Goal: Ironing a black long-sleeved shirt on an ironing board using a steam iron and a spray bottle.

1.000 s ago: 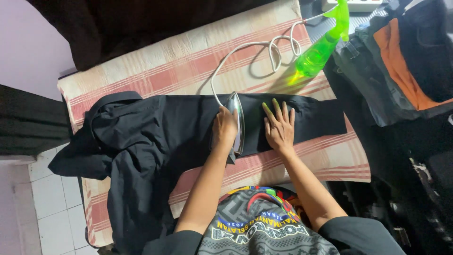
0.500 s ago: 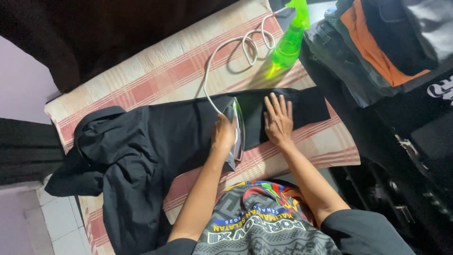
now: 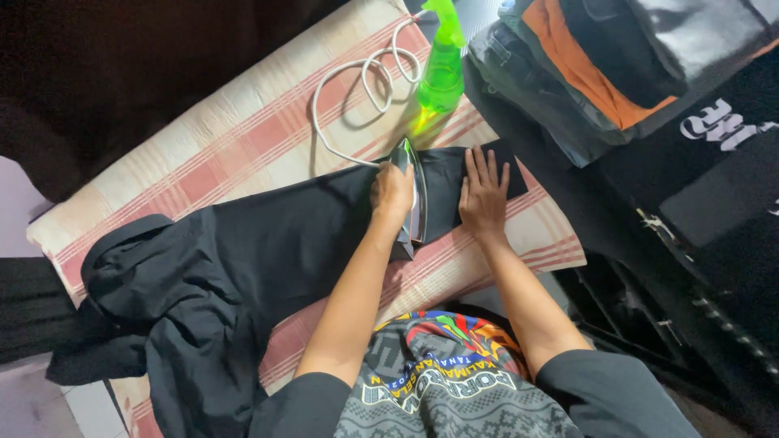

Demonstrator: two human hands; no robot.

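While pressed onto a black garment [image 3: 268, 243], iron [image 3: 412, 199] gripped by left hand [image 3: 393, 193], fingers curled shut round the handle. Iron standing on the narrow end of the garment, nose toward the far edge of the pad, soleplate edge showing silvery along its right side. White cord [image 3: 357, 89] running from the iron's far end, looping in coils over the pad toward the bottle. Right hand [image 3: 484, 195] just beside the iron, palm down, fingers spread and flat on the cloth, gripping nothing, pinning the garment's end. Garment stretched across a striped pad [image 3: 203, 162] in cream and red, smooth under the hands, bunched in folds at the person's left, where it hangs off the pad's edge. Green spray bottle [image 3: 441, 73] upright at the pad's far edge, just beyond the iron, apart from both hands, casting a green glow on the pad. Stack of folded clothes [image 3: 600, 73] well to the right of the bottle, dark pieces with an orange one among them. Dark cloth [image 3: 122, 73] beyond the pad's far side. Patterned shirt and grey sleeves at the bottom edge.
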